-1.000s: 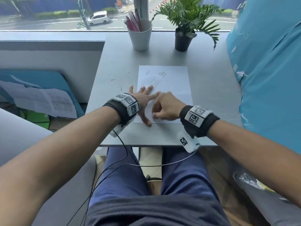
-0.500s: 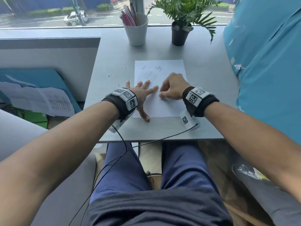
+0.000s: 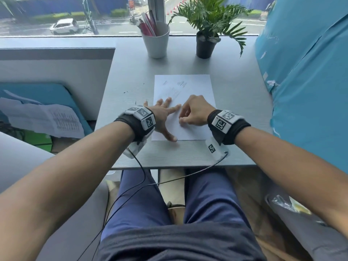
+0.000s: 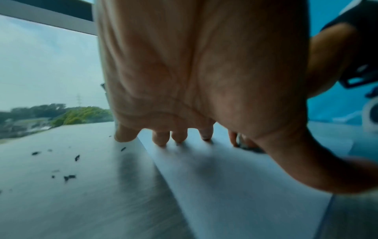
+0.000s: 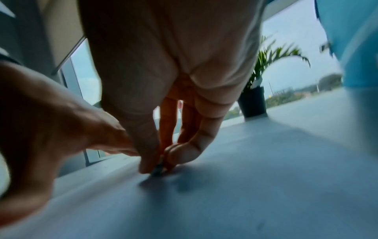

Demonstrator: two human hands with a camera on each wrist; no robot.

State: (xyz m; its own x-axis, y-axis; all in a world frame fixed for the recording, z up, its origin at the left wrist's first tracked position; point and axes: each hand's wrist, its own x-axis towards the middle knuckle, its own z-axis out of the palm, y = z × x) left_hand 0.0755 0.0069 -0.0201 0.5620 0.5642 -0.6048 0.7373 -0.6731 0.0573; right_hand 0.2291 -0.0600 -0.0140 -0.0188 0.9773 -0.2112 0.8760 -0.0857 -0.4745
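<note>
A white sheet of paper (image 3: 188,85) with faint print lies on the grey table (image 3: 131,81). My left hand (image 3: 163,113) lies flat on the sheet's left part with its fingers spread, and its fingertips (image 4: 161,140) press down on the paper (image 4: 225,186). Just to its right, my right hand (image 3: 194,112) is curled over the middle of the sheet. In the right wrist view its thumb and fingers pinch a small dark object (image 5: 157,170) whose tip touches the paper (image 5: 225,202). What the object is cannot be told.
A white cup (image 3: 156,44) of pens and a potted plant (image 3: 206,44) stand at the table's far edge by the window. Dark crumbs (image 3: 125,91) lie left of the sheet. A blue cushion (image 3: 301,72) borders the table on the right. Wrist cables hang over the near edge.
My right hand went from the sheet's near edge up toward its middle, then came back a little toward me. The left hand has stayed pressed on the paper.
</note>
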